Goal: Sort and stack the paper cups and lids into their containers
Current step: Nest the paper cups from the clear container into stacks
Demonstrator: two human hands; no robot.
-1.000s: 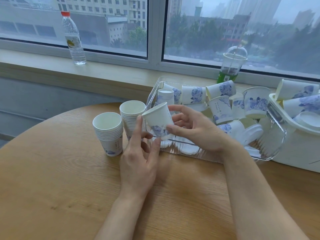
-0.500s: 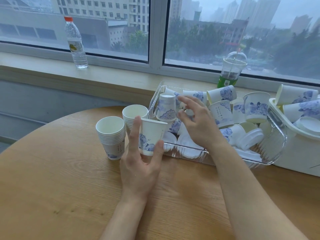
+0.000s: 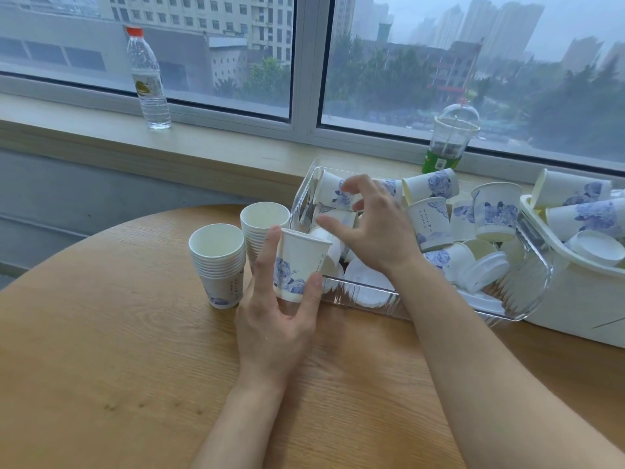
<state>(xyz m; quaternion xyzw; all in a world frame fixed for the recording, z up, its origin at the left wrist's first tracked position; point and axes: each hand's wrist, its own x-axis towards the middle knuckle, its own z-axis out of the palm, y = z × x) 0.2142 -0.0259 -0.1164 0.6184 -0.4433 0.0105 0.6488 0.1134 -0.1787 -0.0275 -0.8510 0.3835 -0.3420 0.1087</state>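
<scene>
Left hand: the left hand (image 3: 277, 330) holds a cup (image 3: 297, 265) upright above the table (image 3: 101, 367), forefinger up its left side, thumb pressed on its lower right side; the other fingers are hidden behind the cup.
Cup: white paper with a blue flower print, mouth up, just in front of the near left corner of the clear bin (image 3: 527, 292).
Right hand: the right hand (image 3: 375, 231) hovers over the left end of the clear bin, fingers spread and bent, holding nothing; fingertips close to a cup lying on its side there, contact not clear.
Near stack: a stack of nested cups (image 3: 218, 265) stands upright on the table, left of the held cup.
Far stack: a second stack (image 3: 262, 228) stands just behind and to the right of the first, beside the bin's left wall.
Clear bin: on the table, filled with loose cups lying at all angles and white lids (image 3: 367, 282) along its floor.
White bin: a white bin (image 3: 575, 299) touches the clear bin's right end; more cups and a lid lie in it.
Sill: a water bottle (image 3: 148, 79) with a red cap stands at the left; a domed plastic cup (image 3: 449, 140) with a green base stands behind the clear bin.
</scene>
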